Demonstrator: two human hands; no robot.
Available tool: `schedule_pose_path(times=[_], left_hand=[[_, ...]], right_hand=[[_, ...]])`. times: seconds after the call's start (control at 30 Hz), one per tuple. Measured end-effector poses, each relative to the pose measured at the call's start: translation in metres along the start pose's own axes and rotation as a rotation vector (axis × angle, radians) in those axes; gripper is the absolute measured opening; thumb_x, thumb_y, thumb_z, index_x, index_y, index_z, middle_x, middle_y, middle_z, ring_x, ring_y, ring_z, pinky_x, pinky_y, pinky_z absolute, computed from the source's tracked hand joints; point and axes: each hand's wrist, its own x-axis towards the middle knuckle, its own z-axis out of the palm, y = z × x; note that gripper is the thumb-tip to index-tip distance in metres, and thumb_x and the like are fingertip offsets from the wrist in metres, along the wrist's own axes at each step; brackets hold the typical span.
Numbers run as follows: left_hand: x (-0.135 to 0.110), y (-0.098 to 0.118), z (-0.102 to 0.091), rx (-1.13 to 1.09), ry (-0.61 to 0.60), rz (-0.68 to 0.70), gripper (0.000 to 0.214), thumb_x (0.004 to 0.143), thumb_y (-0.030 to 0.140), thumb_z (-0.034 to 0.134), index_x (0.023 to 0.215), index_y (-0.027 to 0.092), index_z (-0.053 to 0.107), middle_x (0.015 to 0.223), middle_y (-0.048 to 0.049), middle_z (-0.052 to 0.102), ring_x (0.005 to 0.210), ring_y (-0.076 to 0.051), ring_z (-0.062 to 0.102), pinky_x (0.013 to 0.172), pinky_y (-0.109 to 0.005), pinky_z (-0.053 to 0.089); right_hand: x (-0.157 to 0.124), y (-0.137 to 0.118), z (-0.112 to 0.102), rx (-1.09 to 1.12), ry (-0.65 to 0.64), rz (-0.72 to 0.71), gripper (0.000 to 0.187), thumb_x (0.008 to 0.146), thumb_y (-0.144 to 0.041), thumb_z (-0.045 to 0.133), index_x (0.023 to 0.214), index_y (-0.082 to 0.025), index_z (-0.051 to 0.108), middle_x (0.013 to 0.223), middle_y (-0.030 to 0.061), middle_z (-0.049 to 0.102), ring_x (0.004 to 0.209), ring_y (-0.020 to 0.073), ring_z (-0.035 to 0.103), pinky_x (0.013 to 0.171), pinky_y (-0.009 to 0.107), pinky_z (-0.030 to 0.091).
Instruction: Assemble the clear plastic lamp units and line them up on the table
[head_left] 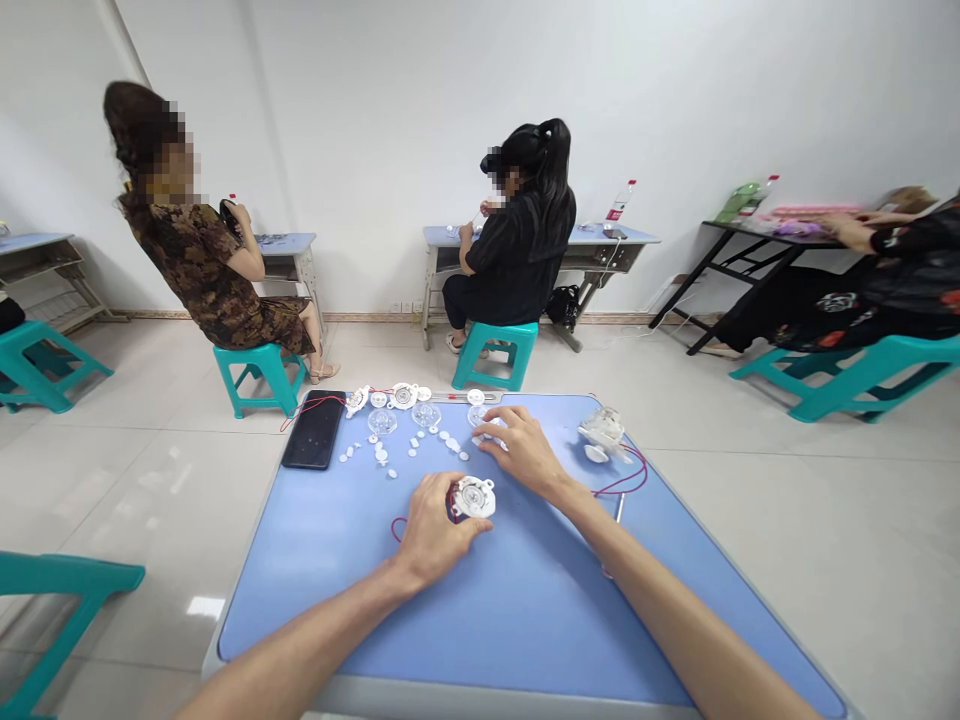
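My left hand (pixel 433 530) is closed around a white round plastic casing (pixel 474 497) with a small loop on its rim and a ringed disc in its face. A dark red cord (pixel 398 526) comes out beside that hand. Farther forward, my right hand (pixel 517 445) reaches to a clear round plastic piece (pixel 478 414), its fingers bent and apart around the piece's near side. Two more clear round pieces (pixel 426 414) lie to the left, with several small white discs (pixel 382 455) scattered in front of them. Similar white casings (pixel 404 396) rest along the far edge.
A black phone (pixel 313 432) lies at the blue table's (pixel 450 640) far left. On the right are a white plastic assembly (pixel 602 430) with red cord and a thin metal rod (pixel 619 508). Other people sit on teal stools (pixel 495 350) at desks by the wall.
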Motion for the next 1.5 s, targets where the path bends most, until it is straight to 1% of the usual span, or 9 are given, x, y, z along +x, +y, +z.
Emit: schedule_pose_path(times=[0.23, 0.4, 0.57, 0.7, 0.83, 1.0, 1.17, 1.3, 1.5], left_hand=[[0.0, -0.003, 0.001, -0.008, 0.015, 0.024, 0.047, 0.066, 0.022, 0.08, 0.11, 0.021, 0.063, 0.104, -0.0033, 0.066, 0.098, -0.023, 0.06, 0.09, -0.037, 0.047], [-0.001, -0.002, 0.001, -0.008, 0.014, 0.026, 0.046, 0.065, 0.022, 0.08, 0.108, 0.021, 0.063, 0.104, -0.0037, 0.067, 0.098, -0.024, 0.061, 0.091, -0.039, 0.047], [-0.001, 0.0, 0.001, -0.002, 0.017, 0.029, 0.046, 0.065, 0.022, 0.08, 0.107, 0.021, 0.064, 0.104, -0.0036, 0.067, 0.097, -0.023, 0.061, 0.09, -0.039, 0.047], [0.0, 0.001, 0.001, 0.013, 0.011, 0.033, 0.045, 0.065, 0.022, 0.081, 0.108, 0.02, 0.064, 0.103, -0.0039, 0.067, 0.097, -0.023, 0.061, 0.09, -0.038, 0.047], [0.0, 0.002, 0.001, 0.022, 0.003, 0.031, 0.045, 0.066, 0.023, 0.081, 0.107, 0.02, 0.064, 0.102, -0.0041, 0.068, 0.096, -0.024, 0.061, 0.089, -0.038, 0.048], [0.0, 0.001, 0.003, -0.001, 0.013, 0.036, 0.043, 0.066, 0.023, 0.081, 0.105, 0.021, 0.064, 0.103, -0.0037, 0.068, 0.095, -0.023, 0.062, 0.089, -0.038, 0.048], [-0.001, 0.001, 0.002, -0.011, 0.023, 0.045, 0.043, 0.066, 0.025, 0.081, 0.106, 0.021, 0.064, 0.103, -0.0035, 0.069, 0.095, -0.023, 0.063, 0.089, -0.037, 0.048], [-0.002, 0.001, 0.002, -0.009, 0.02, 0.06, 0.044, 0.068, 0.03, 0.08, 0.108, 0.022, 0.064, 0.103, -0.0039, 0.069, 0.095, -0.023, 0.063, 0.089, -0.038, 0.049], [-0.001, 0.0, 0.003, -0.005, 0.017, 0.063, 0.042, 0.072, 0.037, 0.077, 0.109, 0.021, 0.063, 0.105, -0.0043, 0.068, 0.096, -0.023, 0.063, 0.089, -0.037, 0.048]], right_hand=[[-0.001, -0.001, -0.001, -0.002, 0.012, -0.007, 0.018, 0.086, -0.022, 0.062, 0.099, -0.027, 0.073, 0.115, 0.0078, 0.064, 0.111, 0.0291, 0.05, 0.085, 0.043, 0.045], [-0.001, -0.004, -0.01, 0.022, 0.053, -0.025, 0.018, 0.088, -0.025, 0.06, 0.1, -0.026, 0.073, 0.115, 0.0084, 0.064, 0.11, 0.0293, 0.051, 0.086, 0.044, 0.045], [-0.005, -0.011, -0.033, 0.092, 0.152, -0.048, 0.019, 0.092, -0.028, 0.055, 0.093, -0.027, 0.074, 0.108, 0.0086, 0.065, 0.107, 0.0282, 0.052, 0.087, 0.046, 0.045], [-0.013, -0.025, -0.056, 0.188, 0.238, -0.092, 0.019, 0.093, -0.028, 0.054, 0.088, -0.025, 0.072, 0.097, 0.0078, 0.066, 0.1, 0.0255, 0.054, 0.087, 0.044, 0.046], [-0.025, -0.04, -0.075, 0.257, 0.249, -0.087, 0.02, 0.093, -0.029, 0.053, 0.086, -0.026, 0.071, 0.091, 0.007, 0.065, 0.096, 0.0249, 0.056, 0.085, 0.043, 0.048], [-0.043, -0.051, -0.083, 0.353, 0.191, -0.064, 0.02, 0.094, -0.03, 0.052, 0.083, -0.026, 0.069, 0.084, 0.0056, 0.067, 0.091, 0.024, 0.059, 0.081, 0.042, 0.049], [-0.051, -0.065, -0.079, 0.372, 0.008, -0.063, 0.018, 0.093, -0.029, 0.053, 0.083, -0.024, 0.068, 0.08, 0.0048, 0.068, 0.084, 0.0223, 0.059, 0.077, 0.04, 0.049], [-0.056, -0.075, -0.076, 0.327, -0.12, -0.043, 0.017, 0.092, -0.029, 0.054, 0.085, -0.025, 0.068, 0.085, 0.0052, 0.068, 0.083, 0.0218, 0.06, 0.073, 0.037, 0.05], [-0.059, -0.077, -0.073, 0.271, -0.17, -0.005, 0.011, 0.089, -0.024, 0.057, 0.087, -0.026, 0.068, 0.089, 0.0038, 0.068, 0.086, 0.0216, 0.061, 0.075, 0.036, 0.05]])
